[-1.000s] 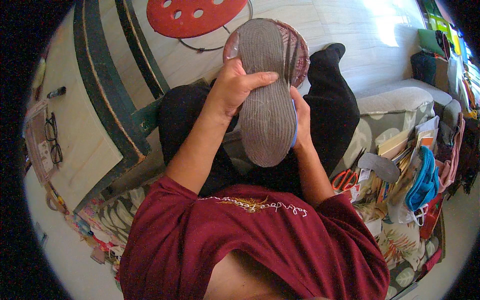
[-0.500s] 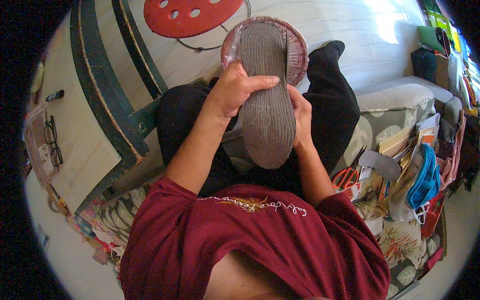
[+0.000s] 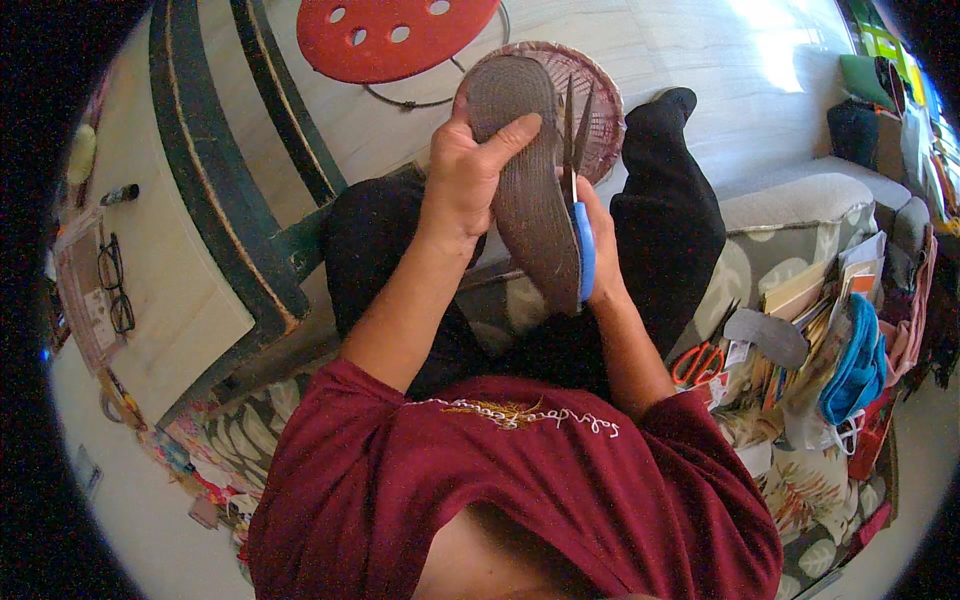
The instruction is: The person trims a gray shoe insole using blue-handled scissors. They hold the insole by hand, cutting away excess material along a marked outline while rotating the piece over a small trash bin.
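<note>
A grey-brown ribbed shoe sole (image 3: 530, 215) is held upright over my lap, tilted with its far end to the left. My left hand (image 3: 468, 180) grips its left edge, thumb lying across the ribbed face. In my right hand (image 3: 600, 245) is a pair of scissors (image 3: 585, 250) with a blue handle. Their dark blades point away from me along the sole's right edge, slightly apart. The right fingers are partly hidden behind the handle and sole. Beyond the sole stands a pinkish round basket (image 3: 603, 100) with a clear plastic lining.
Red-handled scissors (image 3: 698, 365) and another grey sole (image 3: 765, 338) lie on the patterned sofa at right, beside papers and a blue cloth (image 3: 853, 365). Glasses (image 3: 113, 285) rest on the left table. A red stool (image 3: 400, 45) with holes stands ahead, near a dark green wooden frame (image 3: 215, 170).
The sole has turned partly on its side and tilted, its near end now to the right. The blue-handled scissors in my right hand have come into fuller view.
</note>
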Available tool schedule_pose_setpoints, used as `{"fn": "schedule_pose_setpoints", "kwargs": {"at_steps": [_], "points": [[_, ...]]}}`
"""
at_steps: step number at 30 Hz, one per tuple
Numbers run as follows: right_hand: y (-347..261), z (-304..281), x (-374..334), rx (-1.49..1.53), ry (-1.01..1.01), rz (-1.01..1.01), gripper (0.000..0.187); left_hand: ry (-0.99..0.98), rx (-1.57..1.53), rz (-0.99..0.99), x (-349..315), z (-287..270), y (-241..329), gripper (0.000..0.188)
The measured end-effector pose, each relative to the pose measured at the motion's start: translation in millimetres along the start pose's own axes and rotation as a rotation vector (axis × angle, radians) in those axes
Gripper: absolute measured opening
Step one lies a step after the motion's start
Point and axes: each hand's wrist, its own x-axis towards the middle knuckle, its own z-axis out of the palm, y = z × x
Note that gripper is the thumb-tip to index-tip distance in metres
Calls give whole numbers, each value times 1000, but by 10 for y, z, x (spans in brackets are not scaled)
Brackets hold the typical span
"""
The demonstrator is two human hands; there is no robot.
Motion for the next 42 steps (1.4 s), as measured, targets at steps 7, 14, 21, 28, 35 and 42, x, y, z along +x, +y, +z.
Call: {"fn": "schedule_pose_setpoints", "kwargs": {"at_steps": [7, 14, 21, 28, 35, 42], "points": [[-167, 92, -40, -64, -55, -48, 48, 30, -14, 27, 24, 3, -49, 40], [-151, 61, -29, -139, -26, -107, 52, 22, 178, 94, 0, 8, -81, 35], [-150, 95, -33, -140, 9, -110, 48, 57, 199, 144, -23, 65, -79, 23], [-167, 103, -60, -177, 51, -72, 48, 43, 149, 115, -37, 84, -77, 18], [-180, 123, -78, -179, 88, -96, 45, 43, 160, 47, -39, 79, -32, 19], [-133, 31, -61, -384, 98, -103, 40, 26, 21, 4, -19, 26, -69, 30]]}}
